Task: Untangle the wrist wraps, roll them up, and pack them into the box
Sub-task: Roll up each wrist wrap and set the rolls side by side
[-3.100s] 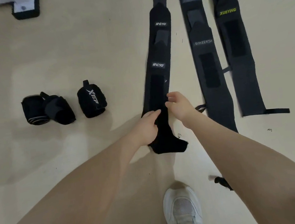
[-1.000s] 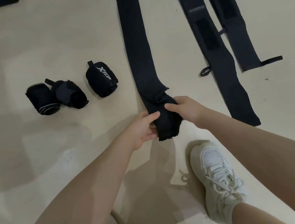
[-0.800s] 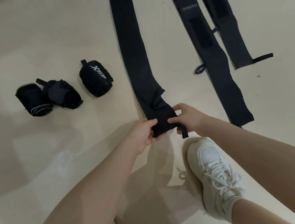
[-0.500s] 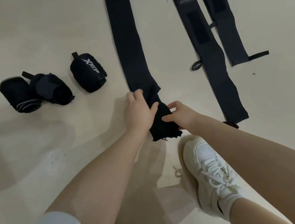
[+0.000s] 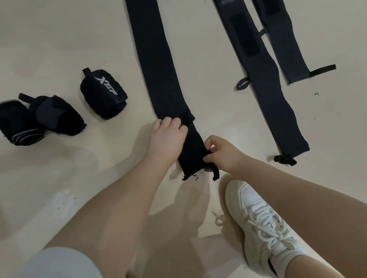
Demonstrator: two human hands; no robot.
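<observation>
Starting a roll, the long black fabric wrist wrap [image 5: 155,50] was pressed to the floor [image 5: 51,28] by the left hand [image 5: 166,138], fingers flat, while the right hand [image 5: 222,152] pinched its folded end.

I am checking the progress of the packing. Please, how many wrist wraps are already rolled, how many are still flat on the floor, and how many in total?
Rolled wraps: 3 (striped roll, middle roll, roll with white logo)
Flat wraps: 3 (wrap under the hands, lettered wrap, far right wrap)
Total: 6
</observation>
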